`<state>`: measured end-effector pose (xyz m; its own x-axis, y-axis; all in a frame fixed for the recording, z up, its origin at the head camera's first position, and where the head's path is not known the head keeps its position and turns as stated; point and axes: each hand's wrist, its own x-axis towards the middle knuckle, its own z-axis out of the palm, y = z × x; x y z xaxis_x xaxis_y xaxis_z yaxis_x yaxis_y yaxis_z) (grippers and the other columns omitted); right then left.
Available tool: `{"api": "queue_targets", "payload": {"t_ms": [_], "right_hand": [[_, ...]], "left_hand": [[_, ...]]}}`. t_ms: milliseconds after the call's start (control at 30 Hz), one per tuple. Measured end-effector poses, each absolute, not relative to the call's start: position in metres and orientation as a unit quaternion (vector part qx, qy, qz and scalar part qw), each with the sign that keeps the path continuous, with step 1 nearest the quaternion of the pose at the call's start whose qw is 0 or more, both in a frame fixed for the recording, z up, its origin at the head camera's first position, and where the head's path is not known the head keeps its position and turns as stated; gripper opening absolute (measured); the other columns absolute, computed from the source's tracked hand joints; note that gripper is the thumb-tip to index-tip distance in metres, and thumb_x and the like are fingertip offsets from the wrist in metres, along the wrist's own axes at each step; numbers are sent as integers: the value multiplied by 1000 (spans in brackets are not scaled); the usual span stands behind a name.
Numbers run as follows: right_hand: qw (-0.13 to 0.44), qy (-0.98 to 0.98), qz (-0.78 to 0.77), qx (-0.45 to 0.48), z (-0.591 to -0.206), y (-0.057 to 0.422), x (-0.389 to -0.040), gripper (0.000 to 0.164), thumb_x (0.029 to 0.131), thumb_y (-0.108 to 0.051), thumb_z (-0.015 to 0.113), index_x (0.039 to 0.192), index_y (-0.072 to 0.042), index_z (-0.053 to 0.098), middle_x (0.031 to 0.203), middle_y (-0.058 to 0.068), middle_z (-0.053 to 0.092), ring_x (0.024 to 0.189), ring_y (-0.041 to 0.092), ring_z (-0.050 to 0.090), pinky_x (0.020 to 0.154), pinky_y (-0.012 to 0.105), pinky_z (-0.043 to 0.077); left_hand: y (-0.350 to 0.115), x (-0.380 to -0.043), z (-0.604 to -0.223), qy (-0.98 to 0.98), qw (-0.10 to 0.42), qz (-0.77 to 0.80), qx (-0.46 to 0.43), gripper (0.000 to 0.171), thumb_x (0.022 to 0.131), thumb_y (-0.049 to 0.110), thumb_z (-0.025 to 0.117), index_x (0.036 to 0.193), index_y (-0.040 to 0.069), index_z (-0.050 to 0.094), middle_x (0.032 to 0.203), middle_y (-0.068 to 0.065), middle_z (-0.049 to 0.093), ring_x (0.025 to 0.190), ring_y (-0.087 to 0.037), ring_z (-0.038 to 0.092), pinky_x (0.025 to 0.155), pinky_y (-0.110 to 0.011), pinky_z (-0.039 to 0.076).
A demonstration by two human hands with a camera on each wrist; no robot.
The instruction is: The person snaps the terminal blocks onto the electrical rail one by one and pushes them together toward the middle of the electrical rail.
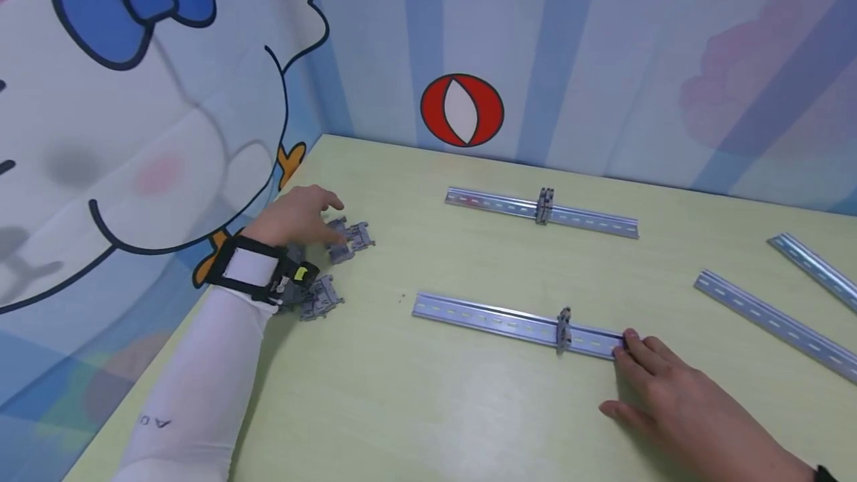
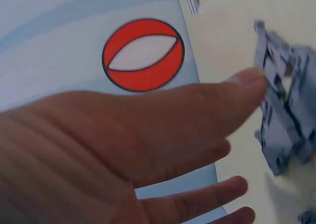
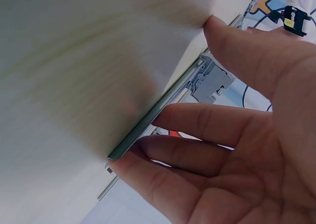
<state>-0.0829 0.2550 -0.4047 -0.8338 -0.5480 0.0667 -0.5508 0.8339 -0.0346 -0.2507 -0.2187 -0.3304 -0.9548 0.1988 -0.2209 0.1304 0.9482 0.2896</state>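
Observation:
My left hand [image 1: 294, 216] reaches over grey DIN-rail terminal blocks [image 1: 361, 235] lying at the left of the table. In the left wrist view its thumb [image 2: 247, 81] is straight, the tip right at the edge of a grey block [image 2: 279, 105], and the other fingers are spread apart from it. My right hand [image 1: 683, 393] rests its fingertips on the right end of the near slotted metal DIN rail [image 1: 482, 317], thumb off to the side. One terminal block [image 1: 564, 329] stands upright across that rail, also seen as a flat grey block [image 3: 212, 83] in the right wrist view.
Behind lies another DIN rail [image 1: 492, 203] carrying upright terminal blocks [image 1: 545, 205]. Two bare rails, one nearer [image 1: 770, 322] and one farther [image 1: 813, 262], lie at the right. More grey blocks [image 1: 321, 297] sit beside the left wrist. A printed wall [image 1: 375, 43] borders the table.

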Motion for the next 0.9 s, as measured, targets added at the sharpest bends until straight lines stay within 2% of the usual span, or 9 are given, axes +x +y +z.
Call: {"api": "queue_targets", "payload": {"t_ms": [233, 433, 533, 633, 700, 767, 900], "right_hand": [[17, -960, 30, 277, -406, 254, -83, 69, 84, -47, 71, 122, 9, 62, 130, 32, 55, 116, 47, 55, 89, 53, 50], [33, -957, 31, 286, -405, 252, -82, 67, 83, -47, 72, 120, 9, 63, 128, 32, 56, 115, 47, 56, 88, 52, 51], [25, -959, 27, 282, -404, 251, -83, 68, 83, -48, 71, 120, 8, 64, 129, 31, 56, 116, 46, 56, 87, 52, 52], [4, -962, 23, 271, -403, 249, -84, 68, 84, -50, 70, 121, 7, 64, 130, 31, 56, 117, 46, 55, 88, 52, 51], [-10, -964, 20, 264, -402, 249, -85, 69, 84, -52, 69, 121, 6, 64, 130, 30, 56, 118, 46, 55, 89, 53, 50], [-19, -965, 19, 260, -402, 249, -86, 70, 85, -54, 67, 122, 6, 64, 131, 30, 55, 118, 47, 54, 89, 54, 50], [-25, -966, 15, 256, -403, 249, -86, 71, 84, -55, 66, 121, 6, 64, 130, 29, 56, 118, 46, 55, 89, 54, 50]], "left_hand": [[-225, -255, -338, 981, 151, 103, 57, 66, 80, 32, 79, 133, -1, 57, 136, -22, 54, 110, -36, 59, 85, -49, 51], [-228, -254, -340, 984, 132, 100, 57, 59, 81, 26, 79, 127, -7, 60, 130, -24, 58, 106, -37, 62, 84, -49, 52], [-227, -254, -342, 984, 121, 111, 61, 45, 80, 23, 79, 115, -5, 68, 112, -21, 68, 88, -31, 65, 70, -41, 52], [-224, -254, -343, 984, 107, 126, 63, 31, 81, 21, 78, 100, -2, 72, 88, -14, 68, 68, -24, 57, 57, -34, 43], [-222, -254, -343, 984, 95, 134, 64, 27, 81, 19, 78, 97, -2, 71, 80, -11, 65, 64, -23, 52, 55, -32, 39], [-220, -254, -342, 985, 76, 140, 68, 28, 81, 17, 78, 99, -3, 71, 81, -11, 64, 65, -22, 52, 55, -31, 40], [-216, -254, -340, 985, 48, 149, 75, 20, 80, 11, 76, 91, -4, 69, 74, -11, 58, 59, -21, 48, 53, -31, 37]]}}
